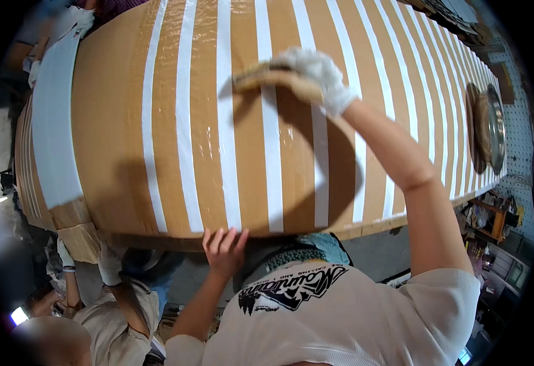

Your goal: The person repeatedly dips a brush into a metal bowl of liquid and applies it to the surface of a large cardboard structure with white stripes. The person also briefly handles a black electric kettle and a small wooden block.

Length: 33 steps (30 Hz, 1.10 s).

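My right hand (pixel 313 73), in a white knitted glove, is closed on a wide, flat tan brush (pixel 273 79), blurred by motion. Its end hovers at or just over the long brown sheet (pixel 114 122); whether it touches I cannot tell. White parallel strips (pixel 184 128) run across that sheet, and its surface glistens wet or glossy in places. Bare, my left hand (pixel 224 250) rests its fingertips, slightly apart, on the near edge of the sheet, by the lower end of a strip. Nothing shows in it, though its thumb is partly hidden.
A round metal bowl (pixel 496 129) stands at the far right end of the sheet. Toward the left lies a broad pale band (pixel 56 122). A person at the lower left wears gloves (pixel 109 265) near a brown flap (pixel 79 241); another person's gloved hands (pixel 84 23) are at the upper left.
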Each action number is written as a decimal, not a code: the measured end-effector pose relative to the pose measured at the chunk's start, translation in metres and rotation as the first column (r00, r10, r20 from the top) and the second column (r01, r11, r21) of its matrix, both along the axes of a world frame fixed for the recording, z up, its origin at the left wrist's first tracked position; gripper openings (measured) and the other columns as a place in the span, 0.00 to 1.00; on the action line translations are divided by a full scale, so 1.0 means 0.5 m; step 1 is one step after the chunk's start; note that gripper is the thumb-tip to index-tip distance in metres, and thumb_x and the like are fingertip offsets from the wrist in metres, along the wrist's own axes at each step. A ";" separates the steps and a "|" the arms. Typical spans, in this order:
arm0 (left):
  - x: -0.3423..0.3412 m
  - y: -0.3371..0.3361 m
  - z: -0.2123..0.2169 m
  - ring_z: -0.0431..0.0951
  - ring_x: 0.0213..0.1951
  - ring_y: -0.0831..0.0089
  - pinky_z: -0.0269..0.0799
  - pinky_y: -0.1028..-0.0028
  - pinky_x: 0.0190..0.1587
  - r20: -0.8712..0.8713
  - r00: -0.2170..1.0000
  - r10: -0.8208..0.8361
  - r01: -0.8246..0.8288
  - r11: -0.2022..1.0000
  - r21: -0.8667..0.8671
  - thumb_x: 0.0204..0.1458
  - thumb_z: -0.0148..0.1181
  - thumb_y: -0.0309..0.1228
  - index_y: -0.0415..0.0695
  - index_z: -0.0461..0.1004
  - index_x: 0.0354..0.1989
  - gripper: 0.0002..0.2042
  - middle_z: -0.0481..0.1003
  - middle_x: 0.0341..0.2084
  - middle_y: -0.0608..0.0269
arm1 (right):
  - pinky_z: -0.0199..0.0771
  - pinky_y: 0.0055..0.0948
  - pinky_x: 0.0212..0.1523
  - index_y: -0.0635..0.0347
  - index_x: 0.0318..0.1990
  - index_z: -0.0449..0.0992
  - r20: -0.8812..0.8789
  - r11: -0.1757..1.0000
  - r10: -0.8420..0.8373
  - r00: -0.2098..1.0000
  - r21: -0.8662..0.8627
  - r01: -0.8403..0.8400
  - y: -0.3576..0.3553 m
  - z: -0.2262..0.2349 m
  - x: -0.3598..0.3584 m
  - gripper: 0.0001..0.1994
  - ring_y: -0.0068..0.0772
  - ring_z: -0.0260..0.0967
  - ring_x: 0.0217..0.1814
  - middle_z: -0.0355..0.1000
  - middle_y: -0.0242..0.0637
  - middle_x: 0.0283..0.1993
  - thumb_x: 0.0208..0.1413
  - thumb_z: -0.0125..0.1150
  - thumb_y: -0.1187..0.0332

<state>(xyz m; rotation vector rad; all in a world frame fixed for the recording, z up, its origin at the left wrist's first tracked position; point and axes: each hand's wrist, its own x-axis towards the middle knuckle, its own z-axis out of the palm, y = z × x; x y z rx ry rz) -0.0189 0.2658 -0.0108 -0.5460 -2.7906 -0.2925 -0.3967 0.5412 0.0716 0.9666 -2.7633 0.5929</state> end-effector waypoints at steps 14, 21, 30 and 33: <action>-0.001 -0.007 0.017 0.64 0.61 0.54 0.52 0.43 0.70 -0.009 0.999 -0.050 0.050 0.997 0.052 0.39 0.58 0.26 0.58 0.71 0.65 0.36 0.68 0.58 0.61 | 0.83 0.32 0.42 0.51 0.50 0.80 0.294 0.999 -0.033 0.955 0.025 0.027 0.085 0.041 0.439 0.13 0.38 0.80 0.41 0.81 0.36 0.41 0.57 0.62 0.69; 0.006 -0.007 0.007 0.65 0.61 0.55 0.52 0.44 0.70 -0.005 0.999 -0.040 0.041 0.997 0.067 0.39 0.59 0.25 0.60 0.70 0.66 0.37 0.68 0.57 0.63 | 0.76 0.37 0.49 0.52 0.52 0.78 0.001 0.977 -0.166 0.986 0.139 0.164 0.068 -0.003 0.581 0.15 0.43 0.77 0.49 0.78 0.40 0.50 0.58 0.58 0.67; 0.006 -0.004 0.018 0.65 0.61 0.57 0.53 0.44 0.70 0.006 0.999 -0.038 0.038 0.997 0.070 0.40 0.60 0.26 0.61 0.70 0.65 0.36 0.68 0.57 0.65 | 0.81 0.32 0.45 0.54 0.54 0.79 0.168 0.994 -0.105 0.980 0.031 0.101 0.086 0.064 0.559 0.16 0.35 0.79 0.45 0.81 0.41 0.46 0.62 0.60 0.61; 0.006 -0.005 0.016 0.64 0.61 0.57 0.53 0.44 0.70 0.015 0.999 -0.038 0.036 0.997 0.065 0.39 0.60 0.27 0.61 0.70 0.65 0.36 0.68 0.57 0.65 | 0.78 0.34 0.46 0.52 0.54 0.78 0.037 0.963 -0.206 0.978 0.188 0.195 0.071 0.015 0.604 0.17 0.39 0.78 0.46 0.78 0.40 0.50 0.58 0.60 0.63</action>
